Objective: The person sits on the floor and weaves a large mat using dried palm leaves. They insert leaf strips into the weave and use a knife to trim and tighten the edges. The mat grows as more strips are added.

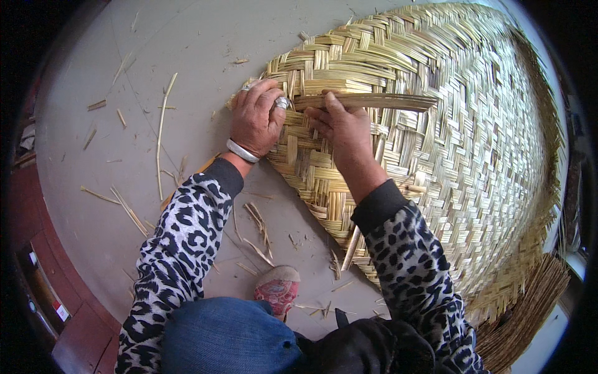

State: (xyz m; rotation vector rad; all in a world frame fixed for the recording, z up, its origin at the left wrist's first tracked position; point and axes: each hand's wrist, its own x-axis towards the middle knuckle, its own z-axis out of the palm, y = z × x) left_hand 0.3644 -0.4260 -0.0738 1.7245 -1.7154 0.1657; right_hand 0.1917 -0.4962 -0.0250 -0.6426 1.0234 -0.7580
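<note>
Just below the right hand's grip, a broad woven mat (455, 168) of pale golden strips is lying on a grey floor (193, 43), its corner pointing left and the rest of its surface spreading out to the right. The right hand (350, 134) is pinching a flat brown strip (395, 102); its grip is closed, with the thumb lying over the strip and the fingers bending in beside it. The strip's free end is reaching to the right of that grip, across the weave, while its other end is running left toward the left hand (256, 118). The left hand is curling over the mat's corner, fingers bent; whether its grip is also catching the strip's end is not clear. A silvery bangle (242, 151) is circling the left wrist. The step in hand seems to be working this strip into the weave near the corner. Doing it well is likely depending on the left hand pinning the corner firmly while the right is keeping the strip flat, untwisted and in line with its neighbours, drawing it snug without sharp kinks that might split it. Left of both grips, loose slivers (160, 137) are littering the floor; far below and right of them, a bundle of brown strips (529, 315) is resting beside the mat.
</note>
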